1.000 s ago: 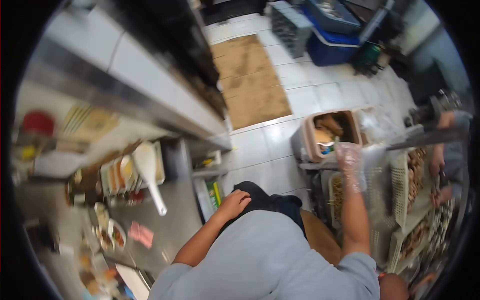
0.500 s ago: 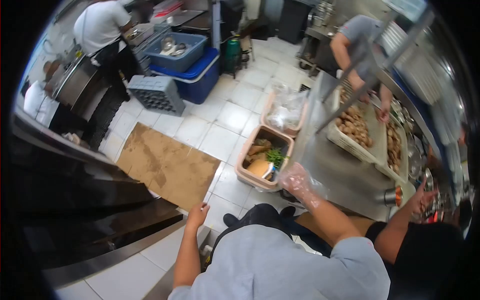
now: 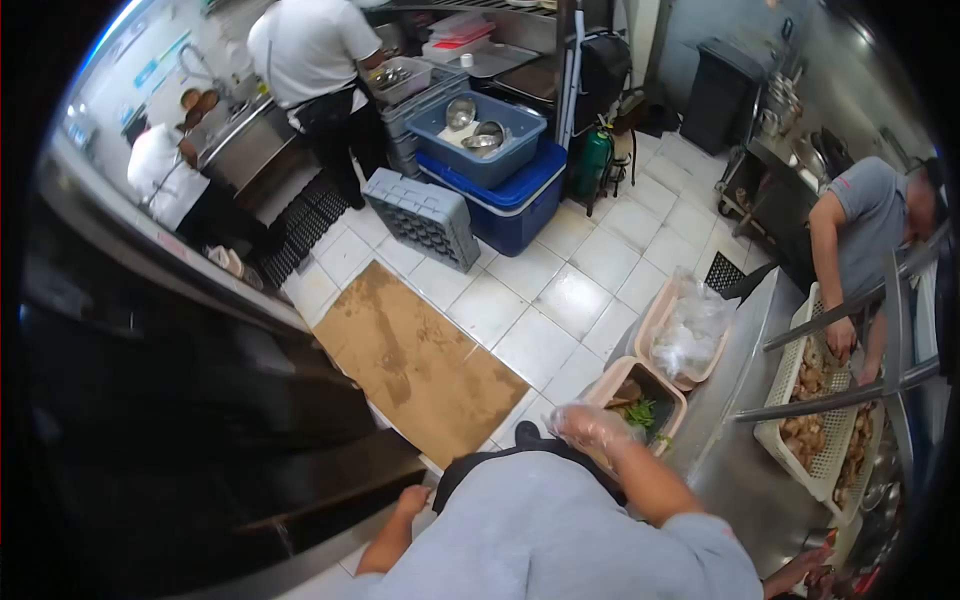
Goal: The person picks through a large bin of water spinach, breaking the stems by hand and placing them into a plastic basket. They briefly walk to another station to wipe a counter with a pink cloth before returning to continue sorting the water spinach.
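My right hand [image 3: 592, 426], in a loose clear plastic glove, hangs in front of me beside a pink bin [image 3: 681, 406]. Its fingers reach out to the left, loosely apart, with no object seen in them. Green leaves [image 3: 640, 411] and brown scraps lie inside that bin. Low on my left side, my bare left hand [image 3: 412, 500] has its fingers curled in, and nothing shows in it. It is close to the dark shiny front [image 3: 230, 440] of a unit.
Brown cardboard [image 3: 420, 360] lies on the white-tiled floor ahead. A grey rack [image 3: 422, 218] leans by a blue cooler [image 3: 510, 215]. On the right, a co-worker [image 3: 870, 225] handles food in cream baskets [image 3: 830, 440] on a steel table [image 3: 735, 440]. Two people in white work at the left.
My view has swung left, so the room has shifted right in it. My right hand has come closer to my body, left of the bin. My left hand appears lower.
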Available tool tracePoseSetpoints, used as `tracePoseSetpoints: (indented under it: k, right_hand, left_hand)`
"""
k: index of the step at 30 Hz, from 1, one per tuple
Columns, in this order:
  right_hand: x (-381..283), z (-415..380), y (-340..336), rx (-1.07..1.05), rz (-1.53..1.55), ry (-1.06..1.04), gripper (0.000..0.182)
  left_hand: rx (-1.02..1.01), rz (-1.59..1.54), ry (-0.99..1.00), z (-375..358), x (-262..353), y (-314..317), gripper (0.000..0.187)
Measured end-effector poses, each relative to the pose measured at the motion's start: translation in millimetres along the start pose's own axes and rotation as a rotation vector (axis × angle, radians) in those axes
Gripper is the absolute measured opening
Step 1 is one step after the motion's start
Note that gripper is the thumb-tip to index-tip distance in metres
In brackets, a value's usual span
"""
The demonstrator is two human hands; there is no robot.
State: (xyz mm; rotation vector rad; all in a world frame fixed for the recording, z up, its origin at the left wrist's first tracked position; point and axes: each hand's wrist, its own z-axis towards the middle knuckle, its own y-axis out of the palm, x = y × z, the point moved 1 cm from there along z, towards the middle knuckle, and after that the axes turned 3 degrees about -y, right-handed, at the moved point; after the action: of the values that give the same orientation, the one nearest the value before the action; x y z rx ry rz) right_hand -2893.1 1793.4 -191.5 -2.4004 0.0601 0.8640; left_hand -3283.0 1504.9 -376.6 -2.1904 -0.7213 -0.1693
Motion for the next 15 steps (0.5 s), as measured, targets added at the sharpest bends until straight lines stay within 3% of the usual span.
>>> tracePoseSetpoints:
  k: [1, 3, 5, 6, 10, 13, 14, 15]
  right_hand:
    - [-4.4, 27.7, -12.1, 0.031, -0.066, -0.050, 0.040]
    - [-17.2, 88.2, -40.6, -0.016, -0.250, -0.025, 0.047]
    - [-15.3, 123.4, -67.6, 0.121, -0.221, -0.098, 0.046]
    - [38.8, 200.3, -45.7, 0.107, -0.184, -0.149, 0.047]
    - [34.5, 207.9, -96.2, 0.207, 0.089, 0.151, 0.046]
    - [76.2, 217.6, -84.5, 0.298, 0.012, 0.248, 0.049]
    - [84.6, 212.4, -80.7, 0.342, 0.009, 0.339, 0.043]
    - [98.1, 199.4, -74.4, 0.321, -0.052, 0.305, 0.039]
  left_hand:
    - [0.065, 0.144, 0.205, -6.6, -5.2, -5.9, 0.036]
    - [0.241, -0.501, 0.152, -10.5, -19.4, 2.0, 0.032]
    - [-0.004, 0.179, 0.238, 39.4, -46.0, -2.7, 0.027]
    - [-0.078, 0.082, 0.141, 46.9, -40.9, -15.2, 0.027]
    - [-0.151, -0.152, 0.001, 119.5, -10.7, -78.2, 0.025]
    - [-0.149, -0.202, 0.041, 183.1, 7.4, -144.5, 0.024]
    - [-0.147, -0.213, 0.065, 204.7, 15.7, -167.4, 0.023]
    - [-0.145, -0.219, 0.099, 225.3, 22.1, -190.5, 0.023]
